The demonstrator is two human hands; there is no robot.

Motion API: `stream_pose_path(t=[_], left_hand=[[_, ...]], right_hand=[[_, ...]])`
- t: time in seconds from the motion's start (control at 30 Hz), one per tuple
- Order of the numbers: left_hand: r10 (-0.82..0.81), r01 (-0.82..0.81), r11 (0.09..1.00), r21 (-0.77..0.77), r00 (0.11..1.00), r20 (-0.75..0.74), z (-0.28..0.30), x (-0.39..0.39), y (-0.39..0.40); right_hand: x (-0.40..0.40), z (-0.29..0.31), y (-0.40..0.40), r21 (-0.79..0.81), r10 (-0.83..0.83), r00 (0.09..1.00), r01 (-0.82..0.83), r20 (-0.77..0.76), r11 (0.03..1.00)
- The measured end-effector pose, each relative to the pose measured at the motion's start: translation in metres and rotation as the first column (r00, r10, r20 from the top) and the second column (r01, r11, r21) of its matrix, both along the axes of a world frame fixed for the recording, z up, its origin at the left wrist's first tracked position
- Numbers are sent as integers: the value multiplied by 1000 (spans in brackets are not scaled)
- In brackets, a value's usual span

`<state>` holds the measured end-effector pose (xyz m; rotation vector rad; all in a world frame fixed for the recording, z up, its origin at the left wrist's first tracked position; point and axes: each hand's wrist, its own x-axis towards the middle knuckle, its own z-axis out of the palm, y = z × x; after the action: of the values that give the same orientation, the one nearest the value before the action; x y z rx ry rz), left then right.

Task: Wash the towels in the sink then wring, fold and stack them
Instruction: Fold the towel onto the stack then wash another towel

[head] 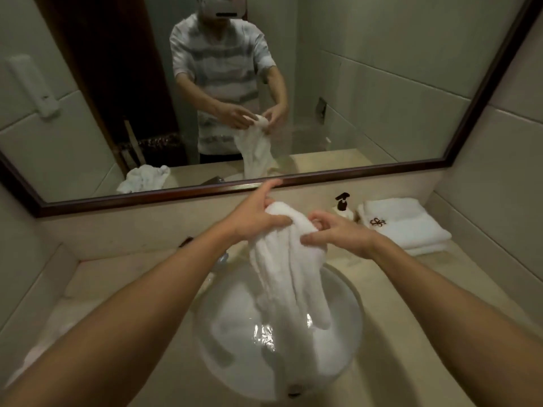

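Above sink (349,324), towel (282,259) in both grips.

1. Both bare forearms enter from the lower corners of the frame and converge toward the centre.
2. The left hand (254,214) sits just above centre, palm down, thumb curled round the top of the towel (282,259), index finger stretched toward the upper middle.
3. The right hand (340,233) lies just right of centre, fingers bent, pinching the towel's upper right side.
4. The hands are near each other, apart.
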<state>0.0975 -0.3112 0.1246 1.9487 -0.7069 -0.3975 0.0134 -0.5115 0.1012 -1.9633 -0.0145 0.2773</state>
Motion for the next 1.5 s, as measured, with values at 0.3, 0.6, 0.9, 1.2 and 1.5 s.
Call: stream_pose_path(t=[0.3, 0.6, 0.9, 1.2, 1.5], left_hand=[[297, -300, 936, 182, 954, 45, -102, 18, 34], [36, -409, 455, 791, 896, 443, -154, 92, 65], [255, -275, 663, 696, 957, 135, -160, 140, 59], [123, -238, 645, 726, 970, 209, -162, 147, 63], [16, -322, 600, 733, 920, 391, -161, 154, 69]], right_hand=[[14, -108, 50, 140, -315, 937, 335, -150, 932], [45, -172, 99, 581, -251, 622, 783, -742, 221], [60, -197, 118, 529, -138, 592, 786, -794, 321], [88, -193, 146, 184, -385, 656, 626, -649, 758], [95, -187, 144, 128, -429, 732, 569, -530, 812]])
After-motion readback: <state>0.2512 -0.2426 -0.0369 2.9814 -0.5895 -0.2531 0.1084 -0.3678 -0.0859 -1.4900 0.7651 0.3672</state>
